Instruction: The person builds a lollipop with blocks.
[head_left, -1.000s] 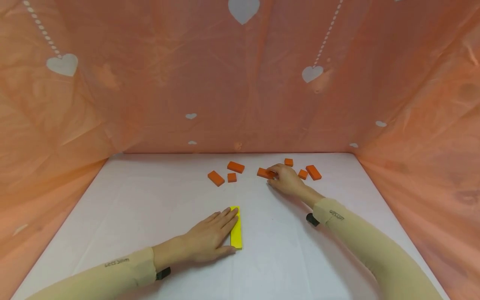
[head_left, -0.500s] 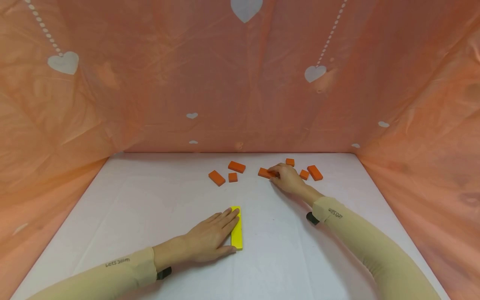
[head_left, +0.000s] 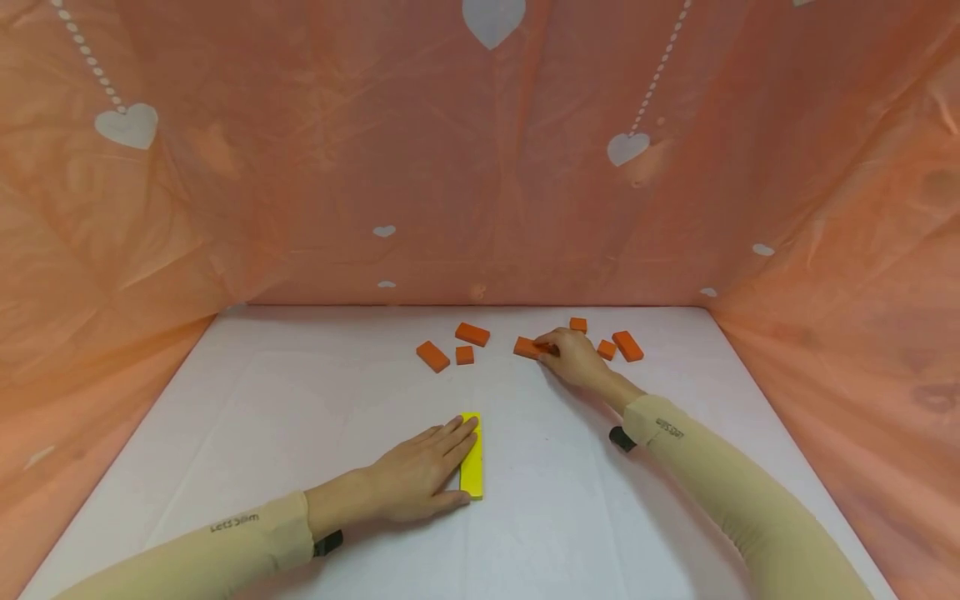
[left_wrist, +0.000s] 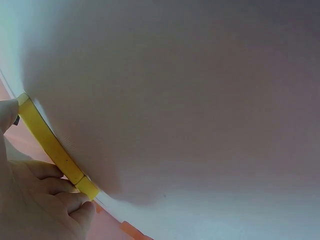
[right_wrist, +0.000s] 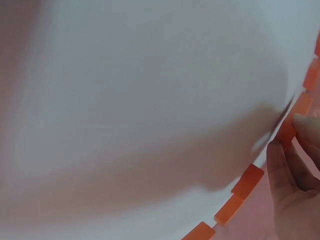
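My left hand (head_left: 420,475) lies across a yellow strip (head_left: 471,467), fingers extended over its far part and thumb at its near end. In the left wrist view the strip shows as a long yellow block (left_wrist: 50,142) with a short yellow block (left_wrist: 88,188) against its end. Farther back, my right hand (head_left: 577,360) pinches one end of an orange rectangular block (head_left: 527,347) between thumb and fingers. In the right wrist view that orange block (right_wrist: 292,120) sits between the thumb and fingertips, at the cloth or just over it; I cannot tell which.
On the white table (head_left: 300,400), left of the right hand, are two orange rectangular blocks, one at the left (head_left: 432,357) and one behind (head_left: 472,334), and a small orange block (head_left: 465,356). Right of it lie more orange blocks (head_left: 627,346). A pinkish-orange curtain (head_left: 480,167) surrounds the table.
The right hand's fingers have closed a little more around the end of the orange block, which stays in nearly the same place. My left hand has not visibly moved.
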